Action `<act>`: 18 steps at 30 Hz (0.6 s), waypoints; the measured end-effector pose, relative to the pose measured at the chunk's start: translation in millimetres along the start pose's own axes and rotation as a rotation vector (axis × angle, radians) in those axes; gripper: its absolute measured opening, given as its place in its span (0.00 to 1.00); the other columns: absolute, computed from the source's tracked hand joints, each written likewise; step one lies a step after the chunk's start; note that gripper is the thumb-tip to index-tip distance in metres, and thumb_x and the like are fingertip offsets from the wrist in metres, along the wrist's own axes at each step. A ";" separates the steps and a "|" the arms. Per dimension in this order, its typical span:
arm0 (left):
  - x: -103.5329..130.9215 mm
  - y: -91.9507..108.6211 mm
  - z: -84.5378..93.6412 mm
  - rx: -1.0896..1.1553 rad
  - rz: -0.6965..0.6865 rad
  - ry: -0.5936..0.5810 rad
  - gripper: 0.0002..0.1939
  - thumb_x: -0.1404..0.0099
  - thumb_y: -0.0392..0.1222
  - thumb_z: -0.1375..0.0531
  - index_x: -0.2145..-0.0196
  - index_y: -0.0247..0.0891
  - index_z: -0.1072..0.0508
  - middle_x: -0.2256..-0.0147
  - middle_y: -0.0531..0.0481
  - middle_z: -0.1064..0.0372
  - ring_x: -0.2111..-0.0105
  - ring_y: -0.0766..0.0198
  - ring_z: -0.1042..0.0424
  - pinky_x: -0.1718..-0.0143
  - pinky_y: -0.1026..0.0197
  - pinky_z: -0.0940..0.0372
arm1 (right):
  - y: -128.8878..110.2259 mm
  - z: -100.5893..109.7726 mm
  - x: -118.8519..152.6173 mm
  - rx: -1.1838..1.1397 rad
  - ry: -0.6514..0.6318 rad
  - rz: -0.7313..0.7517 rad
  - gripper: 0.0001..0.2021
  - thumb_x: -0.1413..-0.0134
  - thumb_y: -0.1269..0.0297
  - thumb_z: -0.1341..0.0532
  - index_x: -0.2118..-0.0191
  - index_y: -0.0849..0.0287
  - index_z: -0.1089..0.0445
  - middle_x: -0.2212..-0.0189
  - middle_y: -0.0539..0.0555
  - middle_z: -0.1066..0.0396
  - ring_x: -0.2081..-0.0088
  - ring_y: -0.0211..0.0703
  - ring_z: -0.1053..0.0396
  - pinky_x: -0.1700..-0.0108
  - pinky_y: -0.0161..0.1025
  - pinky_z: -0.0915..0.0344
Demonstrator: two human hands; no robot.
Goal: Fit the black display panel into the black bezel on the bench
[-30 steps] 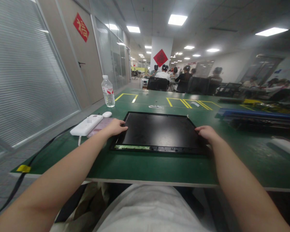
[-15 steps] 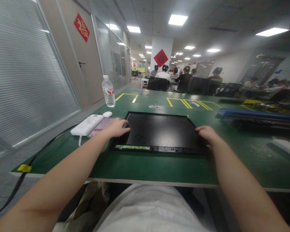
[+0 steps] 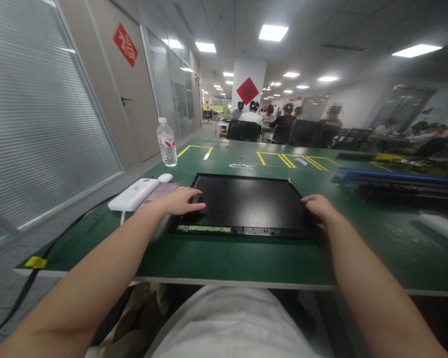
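Note:
A black flat display panel (image 3: pixel 246 201) lies on the green table, with a green circuit strip (image 3: pixel 204 229) along its near edge. At the panel's left edge is my left hand (image 3: pixel 182 200), open, its thumb and index finger apart over the border. My right hand (image 3: pixel 318 206) is closed on the right edge, fingers together; its underside is hidden. Beside my left wrist lie a white power bank (image 3: pixel 133 194) and a pinkish phone-like slab (image 3: pixel 160 191), partly covered by my arm.
A water bottle (image 3: pixel 167 142) and a small white rounded case (image 3: pixel 165 177) stand at the left. Blue-edged stacked panels (image 3: pixel 388 180) lie at the right, near a white bar (image 3: pixel 440 228). Yellow tape (image 3: pixel 197 146) marks the green table (image 3: pixel 242 261). People sit farther back.
My left thumb and fingers have spread apart and shifted slightly right over the panel's edge. My right hand stays at the right edge, and the panel has hardly moved.

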State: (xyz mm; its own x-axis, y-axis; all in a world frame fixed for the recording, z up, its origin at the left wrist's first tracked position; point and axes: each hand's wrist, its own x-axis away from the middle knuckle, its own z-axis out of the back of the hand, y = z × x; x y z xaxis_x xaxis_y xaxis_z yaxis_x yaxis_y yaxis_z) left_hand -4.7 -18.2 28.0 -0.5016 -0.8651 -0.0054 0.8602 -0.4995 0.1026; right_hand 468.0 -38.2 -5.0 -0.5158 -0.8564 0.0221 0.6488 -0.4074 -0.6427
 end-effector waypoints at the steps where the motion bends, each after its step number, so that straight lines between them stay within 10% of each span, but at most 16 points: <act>1: -1.9 0.2 -1.1 -0.014 0.013 0.011 0.32 0.31 0.60 0.49 0.38 0.38 0.29 0.40 0.40 0.28 0.42 0.50 0.29 0.41 0.55 0.38 | -0.4 0.0 0.6 0.006 -0.004 0.000 0.22 0.55 0.83 0.42 0.56 0.63 0.18 0.62 0.59 0.20 0.62 0.45 0.25 0.58 0.35 0.31; 7: -9.6 -1.0 -5.3 0.011 0.133 0.077 0.30 0.37 0.34 0.49 0.39 0.39 0.26 0.42 0.43 0.25 0.44 0.53 0.26 0.41 0.57 0.36 | -2.3 1.0 3.5 0.009 -0.005 -0.017 0.23 0.56 0.83 0.42 0.54 0.63 0.19 0.61 0.60 0.20 0.64 0.45 0.25 0.60 0.36 0.31; 18: -8.2 -4.1 -5.2 0.125 0.248 0.112 0.36 0.46 0.26 0.46 0.42 0.46 0.24 0.44 0.48 0.24 0.45 0.52 0.25 0.45 0.59 0.33 | 1.0 -0.5 0.6 -0.006 0.006 -0.003 0.21 0.56 0.82 0.40 0.58 0.62 0.18 0.63 0.59 0.20 0.66 0.44 0.25 0.62 0.34 0.31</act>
State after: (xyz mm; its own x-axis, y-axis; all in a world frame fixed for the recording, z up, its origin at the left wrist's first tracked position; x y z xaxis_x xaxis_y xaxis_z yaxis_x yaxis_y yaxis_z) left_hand -3.6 -9.4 22.4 -0.2580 -0.9633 -0.0734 0.9339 -0.2682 0.2365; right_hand 468.1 -39.0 -6.0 -0.5209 -0.8534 0.0192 0.6440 -0.4077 -0.6473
